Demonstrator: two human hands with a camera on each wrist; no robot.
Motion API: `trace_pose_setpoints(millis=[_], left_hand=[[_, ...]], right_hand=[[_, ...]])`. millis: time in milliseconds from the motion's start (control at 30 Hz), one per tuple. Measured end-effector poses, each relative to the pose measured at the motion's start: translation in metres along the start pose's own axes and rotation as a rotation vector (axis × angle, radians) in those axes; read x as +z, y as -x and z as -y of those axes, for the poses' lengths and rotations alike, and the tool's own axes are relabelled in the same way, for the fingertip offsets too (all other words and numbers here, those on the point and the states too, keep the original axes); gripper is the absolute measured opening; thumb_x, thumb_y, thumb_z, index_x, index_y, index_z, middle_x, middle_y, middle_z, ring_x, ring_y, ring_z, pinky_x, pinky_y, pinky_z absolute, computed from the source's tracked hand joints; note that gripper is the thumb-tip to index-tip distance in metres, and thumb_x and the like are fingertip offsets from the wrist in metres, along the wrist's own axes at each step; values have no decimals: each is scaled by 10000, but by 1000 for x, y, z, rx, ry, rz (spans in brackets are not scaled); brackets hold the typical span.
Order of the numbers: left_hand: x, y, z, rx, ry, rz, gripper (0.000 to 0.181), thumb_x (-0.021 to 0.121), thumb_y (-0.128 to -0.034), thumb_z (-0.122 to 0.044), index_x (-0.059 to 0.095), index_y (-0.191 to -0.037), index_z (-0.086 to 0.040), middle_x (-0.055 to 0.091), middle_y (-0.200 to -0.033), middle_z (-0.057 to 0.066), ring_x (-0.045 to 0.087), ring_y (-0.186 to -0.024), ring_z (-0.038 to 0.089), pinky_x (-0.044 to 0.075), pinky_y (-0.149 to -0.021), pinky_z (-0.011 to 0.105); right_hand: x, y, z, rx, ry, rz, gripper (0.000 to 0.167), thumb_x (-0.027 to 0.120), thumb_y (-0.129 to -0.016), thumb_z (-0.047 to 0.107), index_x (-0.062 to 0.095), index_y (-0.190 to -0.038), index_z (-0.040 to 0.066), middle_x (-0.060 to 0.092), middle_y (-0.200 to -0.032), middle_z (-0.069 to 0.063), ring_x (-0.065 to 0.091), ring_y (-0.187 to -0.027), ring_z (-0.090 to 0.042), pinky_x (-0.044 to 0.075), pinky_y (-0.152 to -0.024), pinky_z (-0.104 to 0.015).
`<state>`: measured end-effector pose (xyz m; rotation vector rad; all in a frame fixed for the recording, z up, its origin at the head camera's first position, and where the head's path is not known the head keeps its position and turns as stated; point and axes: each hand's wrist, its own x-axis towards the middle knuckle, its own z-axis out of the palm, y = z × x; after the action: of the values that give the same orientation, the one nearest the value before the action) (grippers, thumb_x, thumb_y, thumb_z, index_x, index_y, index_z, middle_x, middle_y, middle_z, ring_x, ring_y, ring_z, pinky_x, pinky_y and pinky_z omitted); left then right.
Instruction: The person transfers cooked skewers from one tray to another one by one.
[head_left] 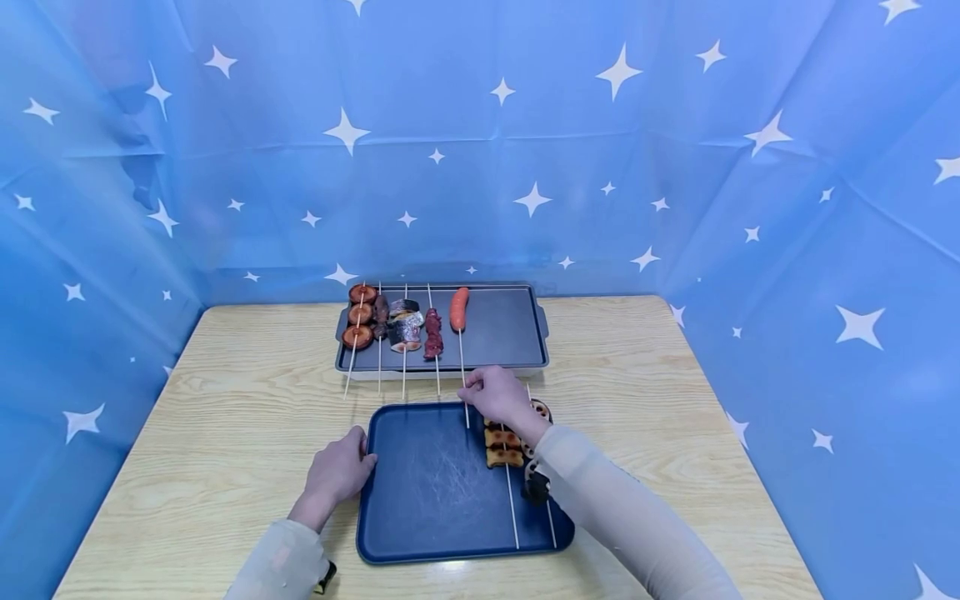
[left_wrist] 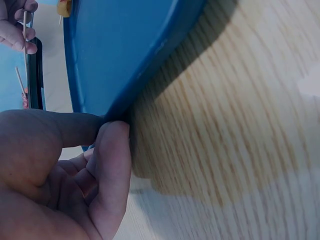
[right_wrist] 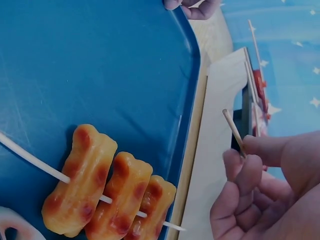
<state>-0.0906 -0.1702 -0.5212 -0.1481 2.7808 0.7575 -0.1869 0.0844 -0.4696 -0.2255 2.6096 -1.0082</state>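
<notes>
My right hand (head_left: 497, 393) pinches the bare stick of a sausage skewer (head_left: 458, 310) between thumb and fingers. The red sausage end lies over the black grill pan (head_left: 502, 333); the stick's lower end reaches over the far edge of a blue tray (head_left: 427, 500). In the right wrist view that stick (right_wrist: 231, 125) pokes out from the fingertips. My left hand (head_left: 341, 467) grips the tray's left rim, thumb and finger pinching it in the left wrist view. On the tray's right side lie a skewer of browned yellow pieces (head_left: 504, 457) and a lotus root skewer (head_left: 542, 408), partly hidden by my right arm.
Left of the sausage, the pan holds skewers of mushroom caps (head_left: 361, 313), dark brown pieces (head_left: 380, 310), fish chunks (head_left: 405, 332) and red meat (head_left: 433, 335). Their sticks overhang its front edge. A blue starry curtain (head_left: 450, 208) surrounds the wooden table (head_left: 247, 400).
</notes>
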Motion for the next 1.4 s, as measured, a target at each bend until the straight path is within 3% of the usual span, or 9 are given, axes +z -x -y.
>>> trace_pose_setpoints(millis=[200,467,700,1000,1400], left_hand=[[0,0,0,5,-2,-4,211,620,-927,-186,453,-822,-109,488,-619,21,465,-517,178,323,-484,291],[0,0,0,11,-4,-10,210,623,-924,-186,458,-823,-104,486,-619,20,462,-520,178,320,-488,291],[2,-2,0,6,-5,-15,217,626,-923,-196,456,-819,-109,482,-616,17,458,-517,178,317,-488,288],[2,-2,2,2,0,-3,213,625,-924,-203,462,-824,-109,492,-619,20,466,-519,178,326,-488,291],[2,-2,2,3,-4,7,208,615,-930,-204,460,-828,-109,500,-625,27,474,-521,180,331,-484,292]], right_hand=[[-2,0,1,34,-57,12,175,656,-923,227,715,-1013,89,713,-848,-20,559,-606,-113,428,-563,-250],[-2,-5,0,98,-135,24,100,652,-920,190,690,-930,98,698,-844,-38,476,-561,-119,380,-512,-246],[-4,-3,-2,80,-152,8,90,644,-924,183,679,-950,105,671,-833,-11,528,-635,-121,417,-553,-245],[-13,12,1,18,-196,44,56,649,-916,136,657,-918,81,591,-745,17,439,-575,-115,368,-537,-246],[-23,34,-6,5,-222,75,79,674,-904,150,630,-851,111,491,-636,43,397,-525,-114,338,-513,-254]])
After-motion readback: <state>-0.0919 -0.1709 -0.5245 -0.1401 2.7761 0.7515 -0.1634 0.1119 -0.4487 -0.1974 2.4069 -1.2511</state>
